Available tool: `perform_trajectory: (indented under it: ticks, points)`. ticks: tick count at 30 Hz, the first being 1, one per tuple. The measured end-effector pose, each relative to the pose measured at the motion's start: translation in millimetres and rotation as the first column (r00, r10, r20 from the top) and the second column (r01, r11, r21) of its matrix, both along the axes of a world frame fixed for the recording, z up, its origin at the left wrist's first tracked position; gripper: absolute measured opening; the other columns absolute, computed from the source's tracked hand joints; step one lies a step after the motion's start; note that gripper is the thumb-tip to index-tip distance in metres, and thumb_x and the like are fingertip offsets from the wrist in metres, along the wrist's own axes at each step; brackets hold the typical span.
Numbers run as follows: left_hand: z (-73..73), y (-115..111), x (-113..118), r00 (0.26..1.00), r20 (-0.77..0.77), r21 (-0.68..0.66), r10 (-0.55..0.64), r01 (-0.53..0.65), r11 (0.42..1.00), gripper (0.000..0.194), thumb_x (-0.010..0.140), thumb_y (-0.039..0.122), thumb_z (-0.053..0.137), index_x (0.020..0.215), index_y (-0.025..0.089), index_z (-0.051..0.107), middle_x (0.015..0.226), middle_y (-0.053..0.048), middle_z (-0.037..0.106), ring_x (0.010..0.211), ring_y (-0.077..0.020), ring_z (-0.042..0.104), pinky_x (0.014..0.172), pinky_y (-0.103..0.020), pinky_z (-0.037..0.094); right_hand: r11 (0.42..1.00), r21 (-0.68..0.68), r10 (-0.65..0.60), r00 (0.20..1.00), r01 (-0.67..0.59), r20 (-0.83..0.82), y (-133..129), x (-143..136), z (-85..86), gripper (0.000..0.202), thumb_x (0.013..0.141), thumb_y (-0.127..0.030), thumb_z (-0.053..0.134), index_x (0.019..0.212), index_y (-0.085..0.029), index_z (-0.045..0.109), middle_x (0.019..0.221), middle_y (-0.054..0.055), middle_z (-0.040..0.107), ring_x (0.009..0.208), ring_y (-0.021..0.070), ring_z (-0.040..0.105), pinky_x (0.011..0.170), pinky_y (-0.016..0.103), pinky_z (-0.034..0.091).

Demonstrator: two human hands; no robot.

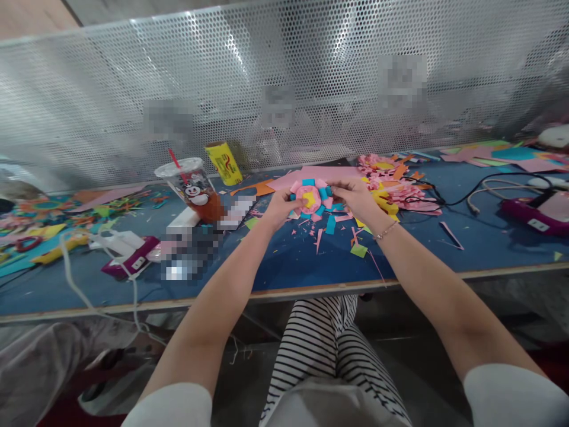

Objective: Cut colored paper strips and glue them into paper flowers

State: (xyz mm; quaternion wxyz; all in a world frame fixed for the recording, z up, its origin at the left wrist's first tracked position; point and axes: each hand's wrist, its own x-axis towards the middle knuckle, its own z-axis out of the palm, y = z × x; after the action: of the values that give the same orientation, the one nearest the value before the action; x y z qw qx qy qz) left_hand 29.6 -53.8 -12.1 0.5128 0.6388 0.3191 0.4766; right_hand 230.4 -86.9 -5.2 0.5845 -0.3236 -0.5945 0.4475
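Note:
Just above the blue tabletop I hold a paper flower (310, 198) with a yellow middle, a pink ring and blue and pink loops round its rim. My left hand (283, 209) pinches its left edge. On the right side, my right hand (353, 196) has its fingers closed at the flower's blue loops. Below the flower lie small paper scraps, among them a green piece (359, 251) and a blue strip (331, 224). Behind it is a sheet of pink paper (293, 178). Pink crepe-paper flowers (380, 165) lie just beyond my right hand.
To the left stand a plastic drink cup (192, 188) with a red straw and a yellow can (223, 163). Purple-and-white power strips (131, 258) with cords lie on both sides. A perforated metal screen (284, 71) rises behind the blue table (293, 276). Another person's leg (48, 367) shows at lower left.

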Motion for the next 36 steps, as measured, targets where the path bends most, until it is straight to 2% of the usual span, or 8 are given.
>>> perform_trajectory:
  ticks: [9,12,17,22,25,29,33,36]
  points:
    - [-5.1,6.6,-1.5,0.999,-0.032,0.05,0.015,-0.013,0.999,0.028,0.054,0.024,0.076,0.075,0.011,0.063,0.06,-0.001,0.063,0.046,-0.0097,0.055,0.042,-0.019,0.038,0.991,-0.096,0.076,0.985,-0.092,-0.153,-6.7,-3.6,4.6,0.028,0.058,-0.033,0.073,0.081,-0.018,0.066,0.076,0.001,0.065,0.064,0.0107,0.058,0.064,0.027,0.052]
    - [-4.4,6.0,-1.0,0.999,-0.04,0.049,0.024,-0.022,0.999,0.029,0.053,0.024,0.076,0.075,0.011,0.063,0.06,-0.001,0.064,0.046,-0.0101,0.055,0.042,-0.019,0.038,0.989,-0.127,0.055,0.982,-0.079,-0.181,-6.7,-6.0,3.9,0.029,0.056,-0.034,0.074,0.079,-0.018,0.064,0.072,-0.001,0.063,0.061,0.0102,0.057,0.062,0.027,0.051]
    - [-3.2,4.4,-0.3,0.998,-0.041,0.031,0.047,-0.046,0.998,0.031,0.051,0.025,0.077,0.075,0.011,0.063,0.06,-0.001,0.064,0.047,-0.0106,0.056,0.042,-0.019,0.039,0.991,-0.134,0.002,0.988,-0.023,-0.157,-5.7,-7.1,1.6,0.029,0.062,-0.04,0.069,0.08,-0.019,0.061,0.071,-0.001,0.06,0.063,0.0111,0.057,0.061,0.027,0.05]
    - [-3.2,4.0,-0.2,0.995,-0.045,0.052,0.085,-0.082,0.995,0.03,0.054,0.028,0.075,0.077,0.012,0.064,0.055,0.001,0.06,0.049,-0.0113,0.056,0.045,-0.021,0.042,0.994,-0.071,0.075,0.992,-0.082,-0.099,-6.7,-5.6,1.7,0.033,0.064,-0.04,0.069,0.089,-0.02,0.061,0.078,0.0,0.061,0.063,0.0099,0.056,0.064,0.028,0.051]
    - [-2.0,3.1,0.0,0.993,-0.039,0.085,0.11,-0.107,0.991,0.03,0.055,0.029,0.075,0.078,0.013,0.064,0.053,0.002,0.059,0.052,-0.0121,0.058,0.051,-0.023,0.045,0.993,0.031,0.115,0.993,-0.114,-0.014,-5.8,-5.5,0.3,0.044,0.061,-0.034,0.073,0.101,-0.02,0.059,0.093,0.002,0.062,0.076,0.0111,0.058,0.073,0.028,0.05]
    - [-0.2,1.1,0.4,0.991,-0.039,0.142,0.126,-0.12,0.983,0.028,0.057,0.029,0.073,0.078,0.013,0.064,0.053,0.002,0.058,0.056,-0.013,0.059,0.055,-0.023,0.047,0.985,0.159,0.05,0.994,-0.065,0.099,-2.9,-6.3,-1.8,0.054,0.059,-0.031,0.076,0.107,-0.02,0.056,0.099,0.004,0.061,0.089,0.0142,0.058,0.083,0.031,0.048]
    - [-0.1,-0.7,1.4,0.991,-0.048,0.162,0.128,-0.119,0.98,0.026,0.059,0.03,0.072,0.077,0.013,0.064,0.052,0.003,0.056,0.056,-0.0131,0.058,0.054,-0.023,0.046,0.983,0.181,-0.051,0.988,0.024,0.149,-0.7,-6.4,-1.9,0.052,0.058,-0.033,0.075,0.105,-0.02,0.056,0.097,0.005,0.062,0.09,0.0163,0.058,0.084,0.034,0.048]
    - [-0.6,-1.4,2.5,0.99,-0.031,0.164,0.135,-0.128,0.978,0.026,0.058,0.031,0.073,0.075,0.014,0.064,0.052,0.003,0.056,0.055,-0.0124,0.057,0.054,-0.023,0.045,0.981,0.187,-0.082,0.986,0.053,0.148,0.5,-6.5,-1.5,0.05,0.057,-0.032,0.075,0.102,-0.019,0.057,0.096,0.005,0.063,0.091,0.0173,0.059,0.083,0.034,0.048]
